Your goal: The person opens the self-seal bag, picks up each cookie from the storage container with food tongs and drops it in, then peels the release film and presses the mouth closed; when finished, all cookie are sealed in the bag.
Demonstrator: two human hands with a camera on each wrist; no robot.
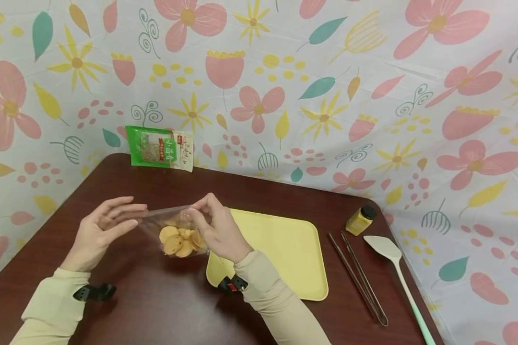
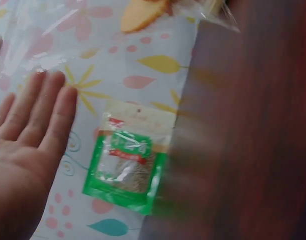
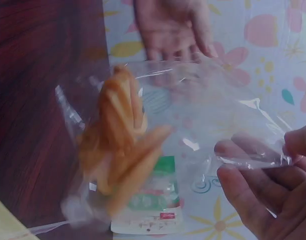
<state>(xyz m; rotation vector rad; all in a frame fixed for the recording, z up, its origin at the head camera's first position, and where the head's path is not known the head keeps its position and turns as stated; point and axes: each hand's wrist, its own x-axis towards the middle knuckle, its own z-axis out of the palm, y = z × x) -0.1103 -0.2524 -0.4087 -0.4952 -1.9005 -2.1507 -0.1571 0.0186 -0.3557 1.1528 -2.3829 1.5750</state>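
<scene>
A clear plastic bag [image 1: 153,218] hangs above the table, with several flat, round, golden biscuit-like pieces [image 1: 183,242] bunched at one side. My right hand [image 1: 219,230] pinches the bag's top edge between thumb and fingers; the right wrist view shows this grip [image 3: 272,180] at a corner of the film. At the opposite end, my left hand [image 1: 96,230] has its fingers extended and thumb apart, the fingertips right at the bag's edge. In the left wrist view, the left palm [image 2: 30,135] shows with straight fingers below the film.
Behind the hands, a green and cream seasoning packet [image 1: 159,148] leans on the flowered cloth [image 1: 259,72]. A yellow tray [image 1: 285,244] lies partly under the right arm. Metal tongs [image 1: 358,280], a black-capped yellow jar [image 1: 360,220] and a white spatula [image 1: 390,251] lie right of it on the brown table [image 1: 155,306].
</scene>
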